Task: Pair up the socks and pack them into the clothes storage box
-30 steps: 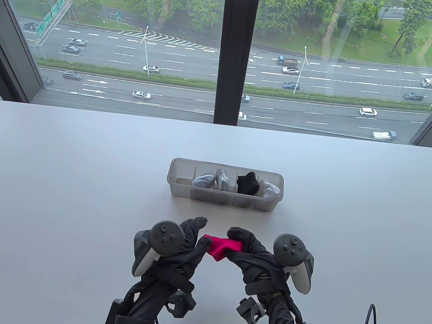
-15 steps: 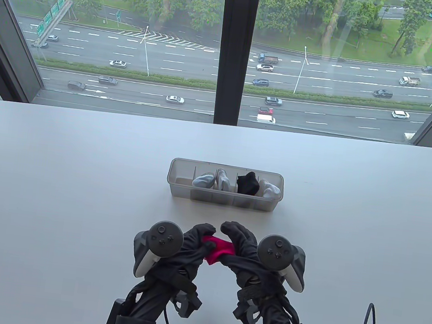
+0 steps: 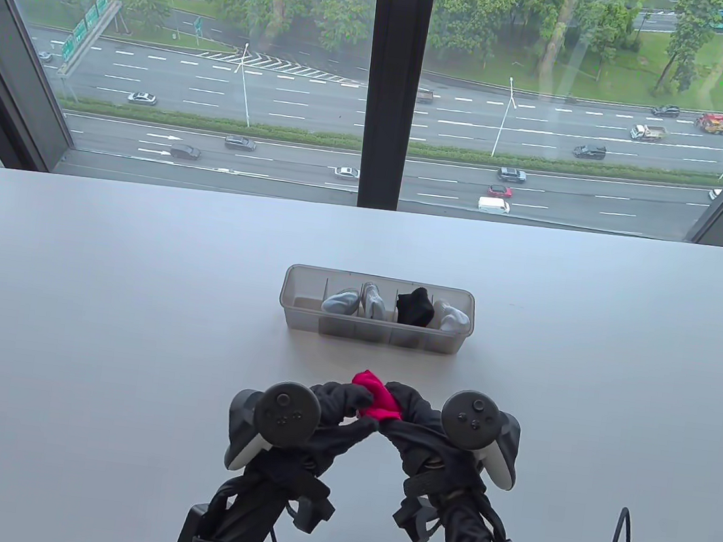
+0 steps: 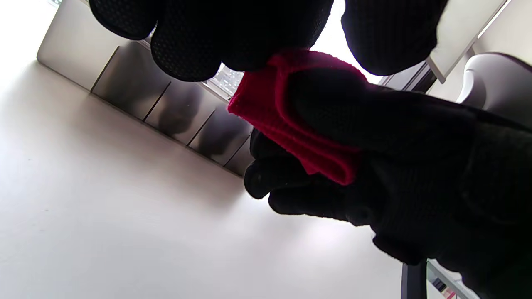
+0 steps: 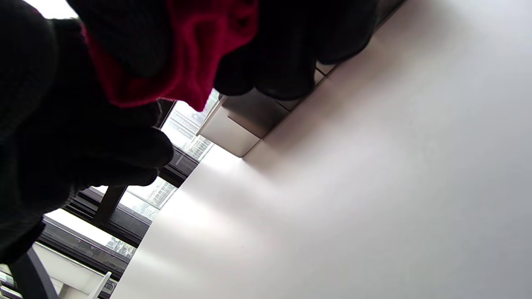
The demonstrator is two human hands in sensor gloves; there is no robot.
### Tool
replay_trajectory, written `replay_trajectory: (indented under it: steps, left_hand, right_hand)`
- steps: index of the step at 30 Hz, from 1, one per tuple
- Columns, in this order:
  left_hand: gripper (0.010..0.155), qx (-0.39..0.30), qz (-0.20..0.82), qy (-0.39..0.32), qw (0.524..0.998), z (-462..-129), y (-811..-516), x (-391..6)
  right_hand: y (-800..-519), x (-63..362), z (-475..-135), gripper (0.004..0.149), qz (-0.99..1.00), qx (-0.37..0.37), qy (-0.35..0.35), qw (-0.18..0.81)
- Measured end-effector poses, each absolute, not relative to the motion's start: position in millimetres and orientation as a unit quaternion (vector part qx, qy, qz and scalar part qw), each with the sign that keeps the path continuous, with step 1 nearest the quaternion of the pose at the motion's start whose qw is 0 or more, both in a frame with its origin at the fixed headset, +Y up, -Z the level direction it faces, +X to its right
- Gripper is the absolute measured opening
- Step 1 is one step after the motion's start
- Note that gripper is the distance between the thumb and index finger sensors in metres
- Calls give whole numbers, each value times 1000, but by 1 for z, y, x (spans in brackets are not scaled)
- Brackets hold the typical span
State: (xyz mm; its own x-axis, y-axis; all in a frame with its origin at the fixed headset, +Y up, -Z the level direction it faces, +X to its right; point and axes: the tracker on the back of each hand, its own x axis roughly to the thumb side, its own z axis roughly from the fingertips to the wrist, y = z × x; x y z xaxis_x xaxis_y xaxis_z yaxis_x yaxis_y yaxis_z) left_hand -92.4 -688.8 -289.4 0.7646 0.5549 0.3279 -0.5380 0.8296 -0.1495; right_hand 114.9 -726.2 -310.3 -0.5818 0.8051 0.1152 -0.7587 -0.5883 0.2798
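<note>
Both hands, the left hand [image 3: 344,410] and right hand [image 3: 409,415], squeeze the pink socks [image 3: 375,399] tight, near the box [image 3: 303,316], and gloved fingers hide most of the bundle

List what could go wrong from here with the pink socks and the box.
The pink sock bundle is held only between the fingers of the left hand and right hand; it may unroll once one lets go. The only free compartment in the storage box is the leftmost, so the bundle could snag on a divider or the neighbouring grey socks.
</note>
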Motion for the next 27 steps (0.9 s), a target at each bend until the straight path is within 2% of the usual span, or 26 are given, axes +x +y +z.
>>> replay_trajectory:
  steps: [1,3,8,11,20,23,27]
  left_hand:
    - [67,-13,288,-178,941,-289,-691,-91]
    - [58,10,301,-171,938,-290,-691,-91]
    - [37,15,350,-162,923,-293,-689,-100]
    - [41,13,314,-152,937,-293,-696,-98]
    - [43,5,376,-115,920,-304,-704,-118]
    - [42,-12,375,-109,920,-307,-709,-119]
    - [41,-31,381,-121,916,-308,-711,-123]
  right_hand:
    - [-727,115,-309,61,888,117,94,434]
    - [-727,115,-309,60,893,128,82,423]
    - [-729,109,-309,60,873,138,116,453]
    - [-735,104,-311,65,848,142,173,481]
    - [-734,101,-311,51,836,144,176,500]
    - [-733,96,-309,47,828,169,187,501]
    - [-737,97,-309,50,841,149,179,489]
